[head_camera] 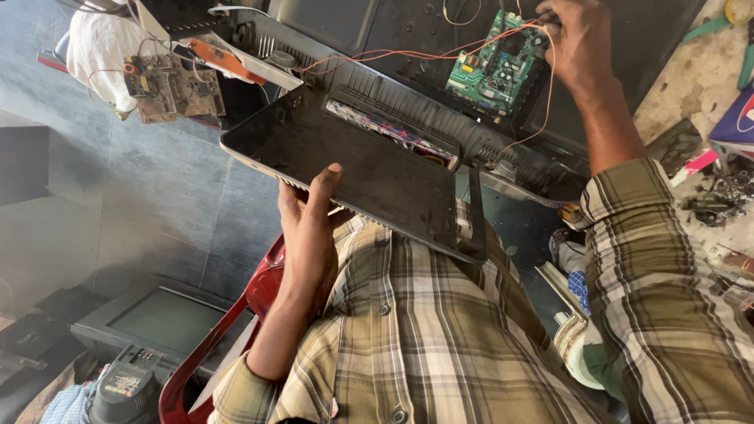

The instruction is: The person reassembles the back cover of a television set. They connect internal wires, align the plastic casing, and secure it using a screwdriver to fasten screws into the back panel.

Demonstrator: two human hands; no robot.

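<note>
My left hand (308, 210) grips the near edge of a dark flat television back cover (353, 157), thumb on top, holding it tilted over my lap. My right hand (577, 39) reaches up to the far right and pinches thin orange wires (408, 53) beside a green circuit board (496, 63) mounted inside the open television chassis (440, 118). The wires run from the board down toward a round speaker at the chassis edge. I wear a checked shirt.
A brown circuit board (169, 85) with loose wires hangs at upper left by a white cloth. A small old television (157, 318) stands on the floor at lower left by a red chair (228, 330). A cluttered bench (707, 102) with tools lies right.
</note>
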